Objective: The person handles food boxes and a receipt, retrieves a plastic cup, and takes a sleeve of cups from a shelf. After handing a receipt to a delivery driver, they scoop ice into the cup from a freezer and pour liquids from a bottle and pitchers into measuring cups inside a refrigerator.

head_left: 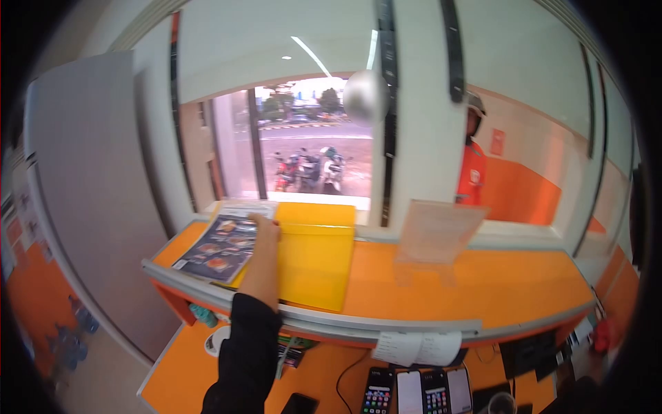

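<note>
On the orange upper counter, my left hand (263, 255) reaches over a yellow folder (317, 255) and the dark printed sheet with pictures (222, 247) to its left. Its fingers bend at the sheet's upper right edge, beside the folder; whether they grip either one is too unclear to tell. A black sleeve covers that forearm. The folder lies flat, and more papers show behind the printed sheet. My right hand is not in view.
A clear stand (441, 234) is on the upper counter (524, 286). Below are several phones (378, 392), a cup (501, 403) and hanging paper slips (417, 347). Beyond the window, a person (472, 169) wears orange and a helmet. A grey panel (96, 179) stands left.
</note>
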A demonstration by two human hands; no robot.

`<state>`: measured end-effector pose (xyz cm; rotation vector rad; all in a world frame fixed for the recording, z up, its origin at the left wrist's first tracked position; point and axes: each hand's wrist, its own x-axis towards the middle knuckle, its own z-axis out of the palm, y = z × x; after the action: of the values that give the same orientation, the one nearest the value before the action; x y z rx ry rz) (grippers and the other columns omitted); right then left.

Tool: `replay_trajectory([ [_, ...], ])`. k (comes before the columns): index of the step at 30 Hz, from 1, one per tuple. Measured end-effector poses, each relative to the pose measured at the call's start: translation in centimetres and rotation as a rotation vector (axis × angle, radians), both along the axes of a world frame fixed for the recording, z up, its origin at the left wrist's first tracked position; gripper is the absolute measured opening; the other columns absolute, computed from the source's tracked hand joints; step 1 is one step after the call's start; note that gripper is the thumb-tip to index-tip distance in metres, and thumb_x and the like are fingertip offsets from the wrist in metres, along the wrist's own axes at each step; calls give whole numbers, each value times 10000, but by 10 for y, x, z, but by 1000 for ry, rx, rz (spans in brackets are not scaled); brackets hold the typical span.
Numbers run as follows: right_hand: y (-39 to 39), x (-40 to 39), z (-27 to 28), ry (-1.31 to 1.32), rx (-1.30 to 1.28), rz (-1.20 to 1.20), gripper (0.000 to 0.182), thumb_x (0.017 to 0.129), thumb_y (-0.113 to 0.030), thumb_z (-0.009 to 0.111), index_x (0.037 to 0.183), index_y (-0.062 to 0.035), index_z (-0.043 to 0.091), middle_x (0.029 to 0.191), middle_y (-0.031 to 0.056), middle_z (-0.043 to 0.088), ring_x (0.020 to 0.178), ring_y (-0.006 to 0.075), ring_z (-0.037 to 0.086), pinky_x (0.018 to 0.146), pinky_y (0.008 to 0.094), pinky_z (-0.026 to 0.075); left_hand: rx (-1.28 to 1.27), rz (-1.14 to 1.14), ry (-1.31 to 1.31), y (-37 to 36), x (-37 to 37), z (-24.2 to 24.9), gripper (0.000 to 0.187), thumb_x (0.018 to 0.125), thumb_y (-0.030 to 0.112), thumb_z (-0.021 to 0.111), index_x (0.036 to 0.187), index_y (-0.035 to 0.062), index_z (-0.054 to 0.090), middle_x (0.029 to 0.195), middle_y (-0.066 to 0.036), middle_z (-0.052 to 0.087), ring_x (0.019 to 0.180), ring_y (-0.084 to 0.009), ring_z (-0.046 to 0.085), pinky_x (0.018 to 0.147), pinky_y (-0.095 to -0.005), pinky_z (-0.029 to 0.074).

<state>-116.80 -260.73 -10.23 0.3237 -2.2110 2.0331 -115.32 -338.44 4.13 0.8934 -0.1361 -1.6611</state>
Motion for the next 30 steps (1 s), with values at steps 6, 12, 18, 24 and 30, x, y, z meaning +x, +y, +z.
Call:
replay_trajectory([
  [6, 11, -2, -24, 11, 1, -42, 662, 804, -107, 701, 1306, -14, 281, 1110, 122, 521, 933, 193, 547, 819, 285, 470, -166, -383, -103, -26, 22, -21, 885, 597, 926, 237, 758, 105, 527, 563, -16, 429, 447, -162, 355, 385, -303, 262],
  [12, 78, -46, -205, -255, -479, -21, 540, 869, -217, 626, 1324, -99, 360, 923, 111, 568, 778, 218, 555, 789, 367, 528, -114, -236, 259, 34, 21, 21, 736, 648, 723, 527, 907, 36, 475, 669, -63, 452, 501, -155, 409, 413, -211, 344],
  [18, 45, 0, -78, 119, 133, -166, 953, 729, -415, 738, 1385, 21, 201, 1105, 184, 528, 897, 368, 581, 831, 470, 499, -112, -178, 201, 68, 26, 42, 942, 645, 597, 619, 1315, -4, 341, 1139, -181, 441, 988, -262, 505, 840, -389, 469],
  [24, 25, 14, -16, 15, 8, -115, 631, 783, -66, 711, 1260, -10, 301, 1065, 100, 529, 954, 173, 516, 814, 271, 435, -398, -231, 666, 69, 27, 44, 1129, 655, 509, 632, 1424, -29, 5, 1467, -248, 143, 1361, -411, 170, 1085, -567, 191],
  [30, 20, 14, -12, -63, 42, -143, 700, 773, -151, 748, 1289, 3, 301, 1093, 105, 537, 952, 173, 522, 831, 279, 426, -644, -239, 669, 71, 10, 60, 1100, 686, 517, 607, 1428, -38, 15, 1488, -221, 138, 1373, -386, 164, 1106, -527, 135],
])
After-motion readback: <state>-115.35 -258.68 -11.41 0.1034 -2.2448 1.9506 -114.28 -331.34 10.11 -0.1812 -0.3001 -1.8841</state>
